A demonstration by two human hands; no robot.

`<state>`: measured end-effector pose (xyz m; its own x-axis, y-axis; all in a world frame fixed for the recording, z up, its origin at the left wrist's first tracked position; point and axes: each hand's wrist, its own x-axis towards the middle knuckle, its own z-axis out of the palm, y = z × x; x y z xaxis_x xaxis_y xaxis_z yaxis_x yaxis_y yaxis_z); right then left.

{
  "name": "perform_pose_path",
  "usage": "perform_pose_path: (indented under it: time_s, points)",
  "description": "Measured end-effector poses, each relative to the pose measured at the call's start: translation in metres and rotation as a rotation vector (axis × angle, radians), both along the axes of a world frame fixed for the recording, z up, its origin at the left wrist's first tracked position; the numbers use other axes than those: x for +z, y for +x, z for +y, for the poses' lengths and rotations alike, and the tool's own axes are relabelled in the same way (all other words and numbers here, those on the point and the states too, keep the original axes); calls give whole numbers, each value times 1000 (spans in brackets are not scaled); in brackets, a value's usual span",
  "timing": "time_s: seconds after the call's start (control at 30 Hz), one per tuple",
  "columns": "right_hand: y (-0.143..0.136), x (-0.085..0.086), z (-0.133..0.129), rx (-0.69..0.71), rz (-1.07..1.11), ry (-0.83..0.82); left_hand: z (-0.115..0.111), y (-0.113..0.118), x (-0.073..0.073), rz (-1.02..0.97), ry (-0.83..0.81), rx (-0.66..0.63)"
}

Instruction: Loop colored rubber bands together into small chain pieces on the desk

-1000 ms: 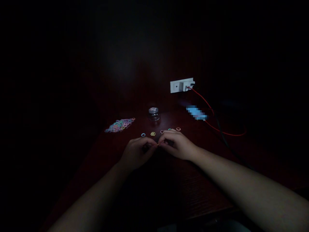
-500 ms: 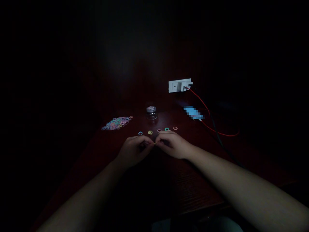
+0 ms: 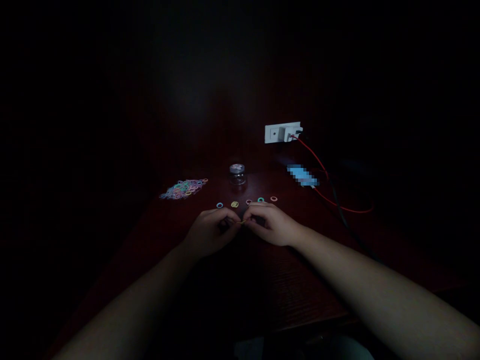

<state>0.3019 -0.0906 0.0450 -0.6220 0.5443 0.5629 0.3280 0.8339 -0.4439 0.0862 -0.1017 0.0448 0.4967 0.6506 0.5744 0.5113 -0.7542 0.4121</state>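
My left hand (image 3: 212,231) and my right hand (image 3: 270,224) meet over the dark red table, thumbs and fingertips pinched. Between them they hold a small yellow elastic band (image 3: 242,222), partly hidden by the fingertips. Just beyond the hands lies a row of small rings: a blue band (image 3: 219,205), yellow bands (image 3: 234,204) lying together, a pink band (image 3: 249,202) partly behind my right hand, a green band (image 3: 261,200) and an orange-pink band (image 3: 274,199). A heap of mixed coloured bands (image 3: 183,189) lies to the left.
A clear lidded jar (image 3: 237,175) stands behind the row. On the wall a white socket (image 3: 275,133) holds a charger (image 3: 291,133); its red cable (image 3: 313,154) runs down to a blurred-out bluish object (image 3: 302,175). A dark cable (image 3: 339,210) hangs at the right. The surroundings are very dark.
The view has shifted slightly, so the things beyond the hands appear a little further right. Both hands keep their pinch on the yellow band, which shows slightly more plainly.
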Motion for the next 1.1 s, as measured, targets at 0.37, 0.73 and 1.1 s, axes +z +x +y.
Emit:
perform_pose_path:
  time_s: [0.37,0.73,1.1]
  points:
    - [0,-2,0,-18,6,-13,-1,2,2,34,-91,-17]
    - [-1,-1,0,1,-47,-62,-3,3,4,-14,-107,-21]
    - [0,0,-1,-37,-2,-71,-2,3,-2,-61,-186,-55]
